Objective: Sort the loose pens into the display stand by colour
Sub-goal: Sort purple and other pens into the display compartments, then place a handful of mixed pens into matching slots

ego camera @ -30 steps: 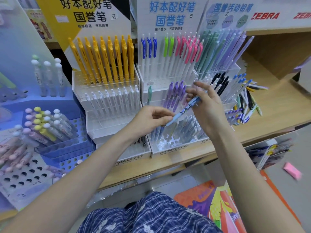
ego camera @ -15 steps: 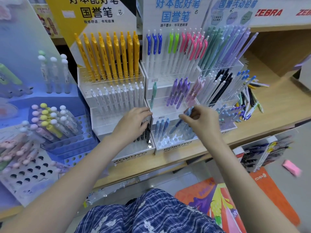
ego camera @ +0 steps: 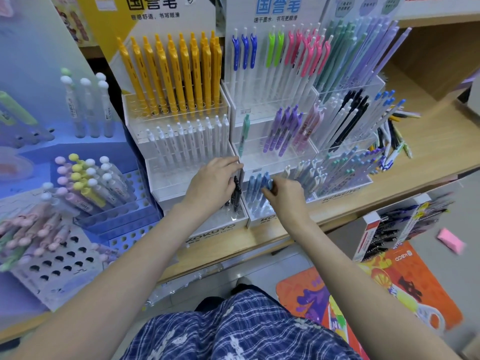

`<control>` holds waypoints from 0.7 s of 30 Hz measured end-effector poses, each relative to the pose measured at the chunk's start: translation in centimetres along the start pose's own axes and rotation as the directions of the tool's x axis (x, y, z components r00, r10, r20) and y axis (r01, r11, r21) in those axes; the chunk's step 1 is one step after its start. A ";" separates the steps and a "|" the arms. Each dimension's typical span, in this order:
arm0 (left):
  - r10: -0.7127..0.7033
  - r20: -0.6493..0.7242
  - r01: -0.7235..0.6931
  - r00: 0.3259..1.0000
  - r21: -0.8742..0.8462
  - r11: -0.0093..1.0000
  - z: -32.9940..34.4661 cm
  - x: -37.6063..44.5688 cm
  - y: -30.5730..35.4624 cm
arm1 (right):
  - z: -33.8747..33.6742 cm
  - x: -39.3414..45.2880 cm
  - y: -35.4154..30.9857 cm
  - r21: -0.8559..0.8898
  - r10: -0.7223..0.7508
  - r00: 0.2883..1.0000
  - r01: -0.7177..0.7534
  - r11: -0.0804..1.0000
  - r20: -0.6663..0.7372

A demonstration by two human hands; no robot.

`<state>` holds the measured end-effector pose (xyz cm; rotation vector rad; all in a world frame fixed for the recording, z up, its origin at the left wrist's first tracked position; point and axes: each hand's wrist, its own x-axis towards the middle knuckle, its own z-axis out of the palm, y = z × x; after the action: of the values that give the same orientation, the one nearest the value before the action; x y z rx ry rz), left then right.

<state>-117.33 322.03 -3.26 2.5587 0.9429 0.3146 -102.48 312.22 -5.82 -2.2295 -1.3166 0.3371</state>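
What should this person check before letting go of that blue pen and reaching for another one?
1. Colour match: the blue pen stands beside other blue pens: ok.
2. Pen fully seated in its hole: tip hidden: cannot tell.
3. Right hand pinches the pen's top: ok.
4. Left hand rests on the stand, steadying it: ok.
5. Loose pens left on the shelf to sort: not ok.
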 end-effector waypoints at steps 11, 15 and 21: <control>-0.061 -0.305 0.010 0.950 -0.166 0.986 0.9 1.6 6.5 | -8.4 0.3 6.7 0.083 0.017 0.999 -0.013 0.996 -0.051; -0.001 -0.379 -0.083 0.925 -0.203 0.976 4.9 5.4 14.1 | -14.5 2.1 16.2 0.157 0.091 0.990 -0.073 0.985 -0.106; 0.027 -0.258 -0.088 0.966 -0.231 0.969 12.7 13.9 25.9 | -19.2 7.5 33.0 0.144 0.326 0.938 -0.341 0.929 0.119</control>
<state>-87.85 309.65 -2.33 2.3610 0.8569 0.7414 -65.61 299.95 -7.79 -2.3155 -0.9095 0.6561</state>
